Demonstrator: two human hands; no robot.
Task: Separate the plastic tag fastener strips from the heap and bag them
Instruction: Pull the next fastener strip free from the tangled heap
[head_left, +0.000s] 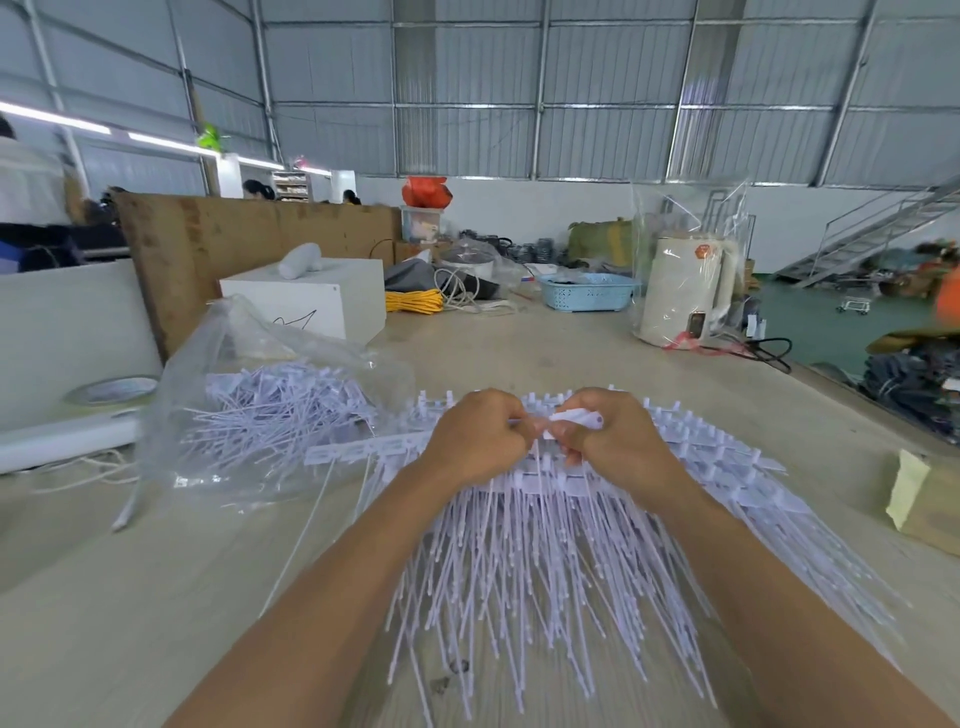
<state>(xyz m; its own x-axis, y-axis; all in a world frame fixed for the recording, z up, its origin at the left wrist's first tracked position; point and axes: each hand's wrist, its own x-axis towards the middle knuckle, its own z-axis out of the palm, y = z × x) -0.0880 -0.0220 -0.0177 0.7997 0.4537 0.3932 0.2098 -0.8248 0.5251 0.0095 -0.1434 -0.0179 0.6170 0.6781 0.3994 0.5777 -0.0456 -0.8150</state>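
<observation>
Two bare hands meet over a wide heap of white plastic tag fastener strips (545, 545) on the pale beige desk (130, 597), and much here is hard to read. At the far left, a roll of tape (111, 389) lies on a white board, partly cut off. Next, a crumpled clear plastic bag (249, 395) lies open on the desk, holding a tangle of loose white fasteners; its far side blurs into a white cardboard box (306, 296) behind. The left hand (475, 436) has its fingers curled in a clenched grip on a strip at the top of the heap, though the fingertips are hidden behind the knuckles. The right hand (605, 436) pinches a small white fastener piece (576, 417) between thumb and fingers, just beside the left hand. The heap fans out under both forearms, its thin stems pointing toward the viewer. At the right edge, a cardboard carton with yellowish tape (919, 499) is cut off. Farther back stand a light blue plastic basket (589, 293) and a cream kettle wrapped in clear plastic (685, 291). Beyond, a corrugated metal wall, a green floor and a blurred metal staircase (878, 228) fill the room.
</observation>
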